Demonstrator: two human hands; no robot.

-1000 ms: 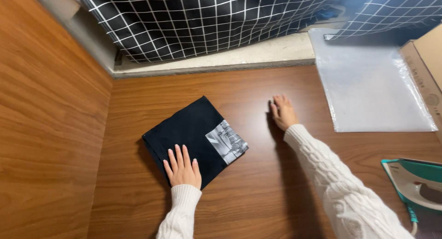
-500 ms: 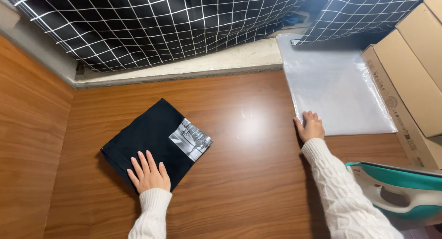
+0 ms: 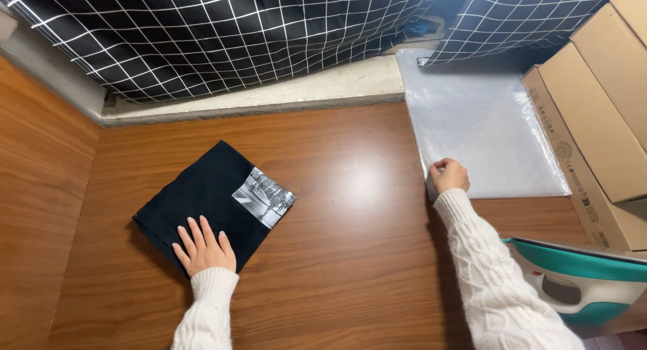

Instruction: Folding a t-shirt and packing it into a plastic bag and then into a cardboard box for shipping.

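Observation:
A folded black garment [image 3: 202, 198] with a grey printed patch lies on the wooden table [image 3: 350, 256], left of centre. My left hand [image 3: 202, 245] rests flat on its near corner, fingers spread. My right hand [image 3: 448, 175] is curled at the near left corner of a clear plastic bag [image 3: 485, 121] lying flat at the back right, fingers pinched on the bag's edge. Both arms wear white knitted sleeves.
A teal and white iron [image 3: 579, 279] stands at the near right. Brown cardboard boxes [image 3: 600, 114] line the right side. A black cloth with a white grid [image 3: 236, 33] hangs over the stone ledge [image 3: 269, 97] at the back. A wooden panel [image 3: 34, 188] rises at the left.
My right hand moved from the middle of the table rightward to the plastic bag's corner and curled its fingers on the edge. My left hand stayed on the garment. The view shifted right.

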